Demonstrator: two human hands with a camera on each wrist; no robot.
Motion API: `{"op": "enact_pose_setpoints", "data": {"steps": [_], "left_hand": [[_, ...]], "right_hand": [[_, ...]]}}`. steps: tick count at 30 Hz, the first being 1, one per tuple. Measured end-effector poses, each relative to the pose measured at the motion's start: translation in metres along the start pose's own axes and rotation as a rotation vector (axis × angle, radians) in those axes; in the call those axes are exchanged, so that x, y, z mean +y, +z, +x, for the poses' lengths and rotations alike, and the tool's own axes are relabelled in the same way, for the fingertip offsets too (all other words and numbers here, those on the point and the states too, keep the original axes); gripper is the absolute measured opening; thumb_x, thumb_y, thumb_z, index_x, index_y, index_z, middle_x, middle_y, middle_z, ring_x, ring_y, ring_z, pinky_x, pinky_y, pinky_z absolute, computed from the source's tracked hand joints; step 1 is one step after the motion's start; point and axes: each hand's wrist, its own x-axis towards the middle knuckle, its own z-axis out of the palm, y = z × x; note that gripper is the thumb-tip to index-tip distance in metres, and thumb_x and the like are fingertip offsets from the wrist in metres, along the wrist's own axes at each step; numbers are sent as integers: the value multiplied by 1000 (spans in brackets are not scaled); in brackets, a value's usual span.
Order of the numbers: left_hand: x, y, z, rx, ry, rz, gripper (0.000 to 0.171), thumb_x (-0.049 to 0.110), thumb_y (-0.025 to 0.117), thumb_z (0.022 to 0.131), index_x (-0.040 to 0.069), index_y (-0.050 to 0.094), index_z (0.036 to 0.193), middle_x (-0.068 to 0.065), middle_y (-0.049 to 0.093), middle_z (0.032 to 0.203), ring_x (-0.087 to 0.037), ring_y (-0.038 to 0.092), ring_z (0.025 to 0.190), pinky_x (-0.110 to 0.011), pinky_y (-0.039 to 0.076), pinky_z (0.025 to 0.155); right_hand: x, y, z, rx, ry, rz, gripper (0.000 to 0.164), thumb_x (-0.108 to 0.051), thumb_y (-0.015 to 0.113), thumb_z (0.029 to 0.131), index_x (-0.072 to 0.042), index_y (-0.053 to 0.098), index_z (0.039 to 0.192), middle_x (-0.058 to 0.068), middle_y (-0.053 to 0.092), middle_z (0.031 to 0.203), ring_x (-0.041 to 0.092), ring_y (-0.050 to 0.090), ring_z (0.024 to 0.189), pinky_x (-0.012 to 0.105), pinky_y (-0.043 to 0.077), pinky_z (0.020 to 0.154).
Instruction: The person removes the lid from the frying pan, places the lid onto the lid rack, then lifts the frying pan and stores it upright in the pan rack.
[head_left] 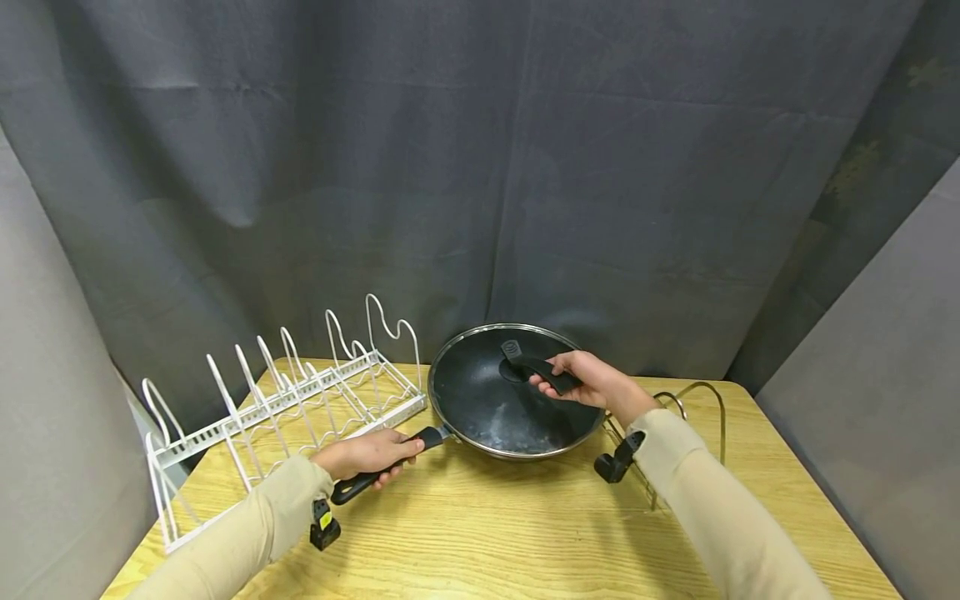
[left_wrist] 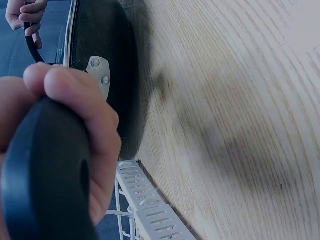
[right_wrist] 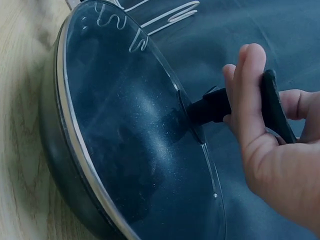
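A black frying pan (left_wrist: 107,30) with a deep, rounded side sits at the back middle of the wooden table. Over it lies a glass lid (head_left: 480,400) with a metal rim and a black handle that sticks up from its centre. My left hand (head_left: 375,454) grips the pan's long black handle (head_left: 352,487), fingers wrapped round it. Up on the lid, my right hand (head_left: 588,383) holds the lid handle (right_wrist: 272,107) between fingers and thumb. In the right wrist view the lid's rim follows the pan's edge.
A white wire rack (head_left: 277,408) with upright loops stands along the left of the table (head_left: 510,533), close beside the pan. Behind my right wrist is a bronze-coloured wire rack (head_left: 705,387), partly hidden by the sleeve. A dark curtain (head_left: 480,183) hangs right behind the table.
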Motion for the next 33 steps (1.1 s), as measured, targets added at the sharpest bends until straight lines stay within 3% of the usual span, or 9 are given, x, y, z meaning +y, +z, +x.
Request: {"op": "enact_pose_setpoints", "data": {"steps": [5, 11, 20, 24, 29, 33], "left_hand": [[-2, 0, 1, 7, -11, -12, 38, 40, 45, 100, 6, 54, 87, 0, 43, 58, -9, 39, 42, -23, 39, 41], [-4, 0, 2, 8, -11, -17, 38, 41, 45, 100, 6, 54, 87, 0, 44, 58, -8, 39, 42, -23, 39, 41], [-2, -1, 2, 6, -3, -19, 37, 40, 45, 99, 7, 54, 87, 0, 45, 59, -8, 40, 42, -22, 39, 42], [-3, 0, 2, 10, 0, -19, 37, 40, 45, 99, 6, 55, 87, -1, 45, 58, -7, 40, 42, -22, 39, 41], [-3, 0, 2, 13, -1, -16, 37, 40, 45, 99, 6, 55, 88, 0, 44, 58, -8, 39, 42, -22, 39, 41], [-2, 0, 1, 10, 1, -22, 37, 40, 45, 99, 6, 55, 88, -1, 44, 58, -8, 39, 42, -22, 39, 41]], "right_hand": [[-1, -1, 4, -7, 18, 35, 51, 0, 24, 93, 6, 4, 140, 16, 62, 91, 17, 63, 68, 22, 54, 61], [0, -1, 9, -2, 76, 98, 39, -8, 30, 100, 13, 20, 131, 13, 66, 86, 15, 63, 63, 22, 54, 60], [-1, 0, 13, 14, 95, 91, 38, -9, 37, 100, 16, 32, 129, 15, 67, 91, 17, 66, 68, 24, 55, 65], [-2, 0, 13, -19, 111, 136, 33, -8, 37, 101, 16, 40, 124, 19, 67, 95, 19, 68, 72, 26, 55, 70], [-1, -2, 13, -89, 112, 172, 38, -7, 31, 102, 17, 30, 132, 19, 67, 97, 18, 67, 70, 25, 55, 67], [1, -3, 13, -74, 106, 157, 34, -8, 31, 102, 12, 30, 129, 17, 67, 95, 12, 61, 60, 19, 52, 56]]}}
